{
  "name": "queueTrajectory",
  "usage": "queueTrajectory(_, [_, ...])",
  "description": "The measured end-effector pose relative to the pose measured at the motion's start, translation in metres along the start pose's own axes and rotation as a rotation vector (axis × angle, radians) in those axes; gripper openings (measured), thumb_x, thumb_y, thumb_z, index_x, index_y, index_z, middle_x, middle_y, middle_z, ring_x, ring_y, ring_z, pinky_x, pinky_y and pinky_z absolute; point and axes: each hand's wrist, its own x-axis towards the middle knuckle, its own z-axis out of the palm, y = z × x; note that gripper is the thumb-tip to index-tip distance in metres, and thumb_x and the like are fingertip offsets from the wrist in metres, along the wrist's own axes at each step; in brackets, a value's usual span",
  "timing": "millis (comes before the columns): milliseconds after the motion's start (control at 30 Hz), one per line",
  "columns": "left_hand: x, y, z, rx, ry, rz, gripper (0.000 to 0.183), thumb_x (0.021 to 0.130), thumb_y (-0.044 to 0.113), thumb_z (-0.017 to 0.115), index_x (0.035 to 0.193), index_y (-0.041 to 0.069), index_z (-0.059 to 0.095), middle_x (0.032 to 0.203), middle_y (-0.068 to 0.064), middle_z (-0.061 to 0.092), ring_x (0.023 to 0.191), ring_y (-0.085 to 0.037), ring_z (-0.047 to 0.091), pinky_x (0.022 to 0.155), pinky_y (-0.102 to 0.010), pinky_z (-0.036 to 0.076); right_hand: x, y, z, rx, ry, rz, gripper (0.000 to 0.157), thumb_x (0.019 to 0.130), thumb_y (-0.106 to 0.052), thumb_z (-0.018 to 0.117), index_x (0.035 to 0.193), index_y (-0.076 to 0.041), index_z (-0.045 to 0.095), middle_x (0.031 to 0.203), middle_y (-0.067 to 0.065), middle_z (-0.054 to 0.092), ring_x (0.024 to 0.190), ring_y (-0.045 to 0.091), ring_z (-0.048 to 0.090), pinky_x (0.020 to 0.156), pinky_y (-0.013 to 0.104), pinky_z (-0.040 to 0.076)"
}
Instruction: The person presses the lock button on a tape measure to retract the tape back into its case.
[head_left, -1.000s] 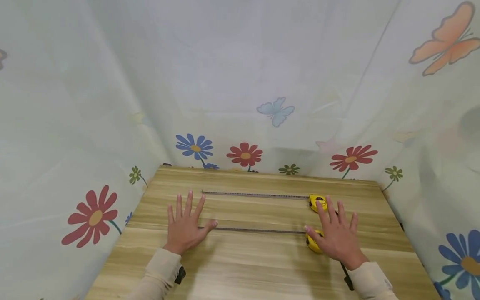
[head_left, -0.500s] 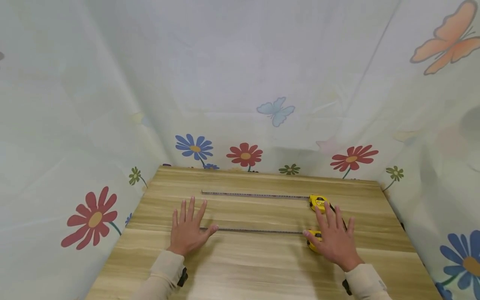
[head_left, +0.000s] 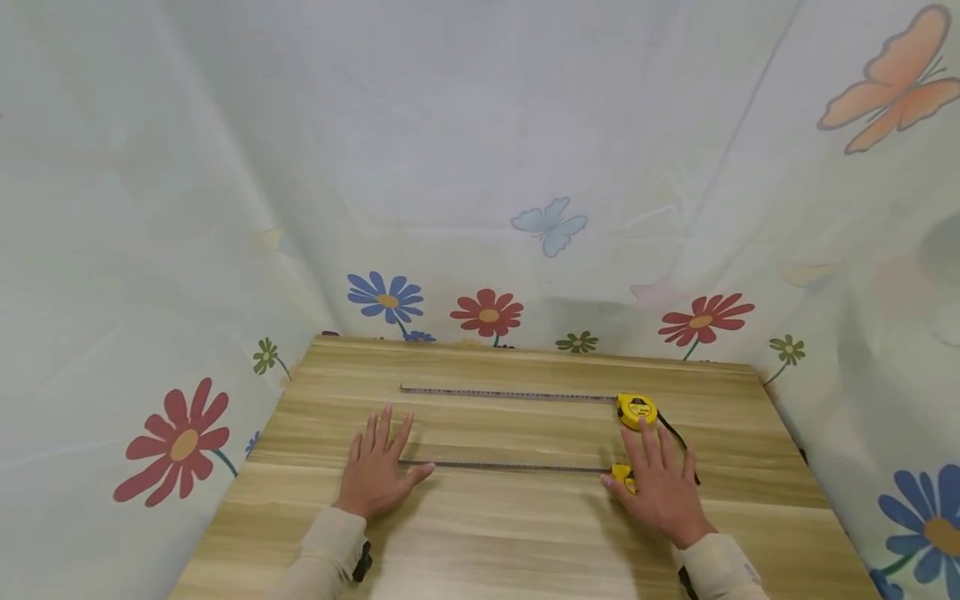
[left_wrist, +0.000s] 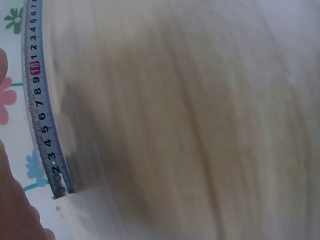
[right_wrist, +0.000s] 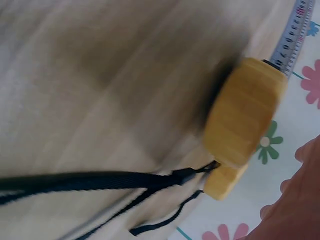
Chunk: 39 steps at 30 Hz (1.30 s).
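I've got the nearer yellow tape measure (right_wrist: 245, 112) overlapping, from my angle, the tabletop (right_wrist: 75, 115) edge next to the flowered cloth (right_wrist: 292, 117). Numbered blade (right_wrist: 291, 40) out along that edge, digits blurry. Second yellow tape measure (right_wrist: 225, 181) mostly hidden behind. Black strap (right_wrist: 100, 182) trails from the nearer case, away from that edge. My right hand (right_wrist: 295, 200), partly in view, shows apart from both cases.

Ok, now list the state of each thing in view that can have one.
Left hand: open, fingers straight, thumb out.
Right hand: open, fingers straight.
Far tape measure: extended.
Near tape measure: extended, partly hidden by the right hand.
Far tape measure's black strap: loose, trailing.
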Motion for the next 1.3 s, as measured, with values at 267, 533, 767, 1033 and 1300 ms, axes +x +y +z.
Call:
queueTrajectory(267, [-0.003,-0.011,0.004,-0.035,-0.039,0.027,0.095,0.093,0.071,0.058,0.165,0.017,0.030,0.173,-0.023,0.019,0.159,-0.048,0.020,0.126,-0.069,0.021,-0.001,0.004,0.008,-0.010,-0.060,0.007,0.088,0.099,-0.064,0.058,0.165,-0.014,0.029,0.175,0.018,0.014,0.160,0.049,0.009,0.119,0.083,0.003])
queueTrajectory(533, [-0.001,-0.023,0.002,-0.054,-0.066,0.084,0.096,0.095,0.064,0.062,0.166,0.010,0.026,0.172,-0.022,0.021,0.159,-0.045,0.024,0.127,-0.064,0.025,-0.002,0.011,0.013,-0.040,-0.077,-0.045,0.086,0.099,-0.063,0.058,0.165,-0.013,0.031,0.175,0.017,0.016,0.160,0.049,0.013,0.121,0.081,0.006])
queueTrajectory(767, [-0.003,-0.027,-0.004,-0.145,-0.094,0.117,0.083,0.102,0.044,0.064,0.163,-0.001,0.028,0.170,-0.025,0.025,0.156,-0.047,0.029,0.125,-0.064,0.029,-0.004,0.015,0.012,-0.047,-0.088,-0.096,0.085,0.098,-0.060,0.062,0.163,-0.012,0.036,0.172,0.019,0.025,0.158,0.049,0.020,0.121,0.080,0.010])
queueTrajectory(1033, [-0.005,-0.035,-0.007,-0.253,-0.069,0.123,0.070,0.101,0.021,0.067,0.159,-0.004,0.036,0.164,-0.026,0.038,0.151,-0.047,0.038,0.120,-0.063,0.036,-0.003,0.021,0.008,-0.056,-0.107,-0.179,0.084,0.097,-0.058,0.064,0.161,-0.010,0.039,0.168,0.019,0.036,0.155,0.046,0.033,0.119,0.080,0.017])
queueTrajectory(1300, [-0.006,-0.037,-0.009,-0.243,-0.005,0.081,0.049,0.096,0.007,0.071,0.144,0.002,0.060,0.146,-0.021,0.062,0.132,-0.044,0.062,0.110,-0.057,0.050,-0.003,0.025,0.005,-0.001,-0.167,-0.248,0.081,0.094,-0.044,0.075,0.158,-0.005,0.043,0.161,0.022,0.046,0.150,0.045,0.042,0.116,0.073,0.034])
